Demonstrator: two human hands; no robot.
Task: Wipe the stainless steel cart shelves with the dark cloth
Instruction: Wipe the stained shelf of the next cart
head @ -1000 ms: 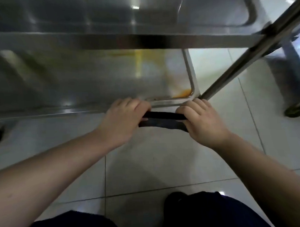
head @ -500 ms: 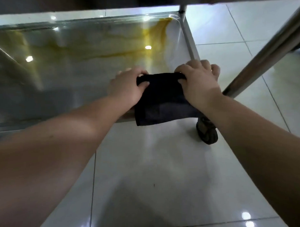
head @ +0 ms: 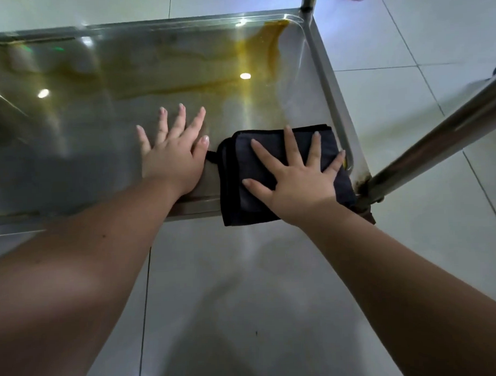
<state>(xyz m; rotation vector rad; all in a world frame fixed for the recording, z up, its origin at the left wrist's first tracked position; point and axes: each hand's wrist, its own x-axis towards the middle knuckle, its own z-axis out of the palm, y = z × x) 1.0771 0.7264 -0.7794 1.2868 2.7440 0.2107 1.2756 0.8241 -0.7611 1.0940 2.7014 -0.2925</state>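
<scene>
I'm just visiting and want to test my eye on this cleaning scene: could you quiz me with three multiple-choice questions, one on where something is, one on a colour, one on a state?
1. Where does the dark cloth lie?
A. near right corner of the cart shelf, hanging over its front edge
B. far left corner
C. on the floor

2. What colour is the stain on the shelf?
A. blue
B. yellowish brown
C. red

3. How is the right hand placed?
A. in a fist above the cloth
B. pinching one corner
C. flat on the cloth, fingers spread

Answers: 1 A, the cloth sits beside the right post. 2 B, amber streaks run across the far half of the shelf. 3 C, the palm presses the cloth, while the left hand lies flat on bare steel.
</scene>
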